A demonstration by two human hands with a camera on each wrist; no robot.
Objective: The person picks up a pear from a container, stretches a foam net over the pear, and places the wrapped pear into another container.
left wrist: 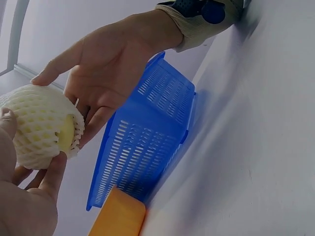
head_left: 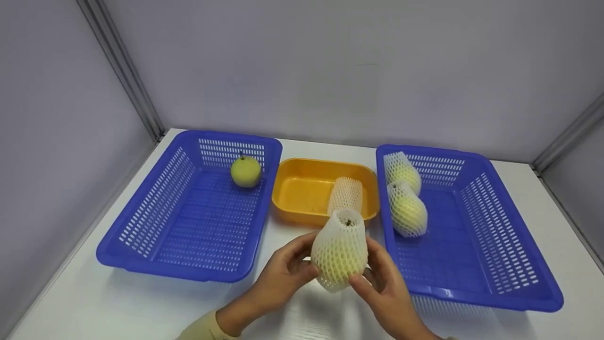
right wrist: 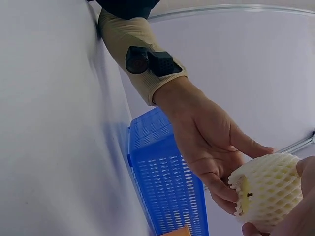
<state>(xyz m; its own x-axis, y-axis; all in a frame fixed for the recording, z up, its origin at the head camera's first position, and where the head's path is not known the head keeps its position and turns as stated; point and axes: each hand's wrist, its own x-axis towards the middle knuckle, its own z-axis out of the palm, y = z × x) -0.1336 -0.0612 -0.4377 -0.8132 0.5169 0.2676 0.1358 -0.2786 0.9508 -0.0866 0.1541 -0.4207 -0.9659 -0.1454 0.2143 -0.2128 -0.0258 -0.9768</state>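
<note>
Both hands hold a yellow-green fruit in a white foam net [head_left: 339, 257] between them, above the white tabletop [head_left: 306, 328] and on the near side of an orange plastic basin [head_left: 302, 190]. The left hand [head_left: 283, 274] has its thumb and fingers bent about the fruit's left side; the right hand [head_left: 388, 290] grips the right side likewise, its thumb on the near face of the net. Each hand is parted only as wide as the fruit's girth. The net's narrowed upper end gapes, with a dark spot visible inside, and its lower end tapers beneath the fruit.

In the basin lies an empty foam net [head_left: 348, 191], toward the right. The left blue basket [head_left: 203, 226] holds one bare yellow-green fruit [head_left: 246, 171], stem up, near its far right corner. In the right blue basket [head_left: 455, 259], two more netted fruits [head_left: 408, 215] sit together along the left wall, one nearer the person than the other. A pale sleeve [head_left: 203, 328] covers the left forearm.
</note>
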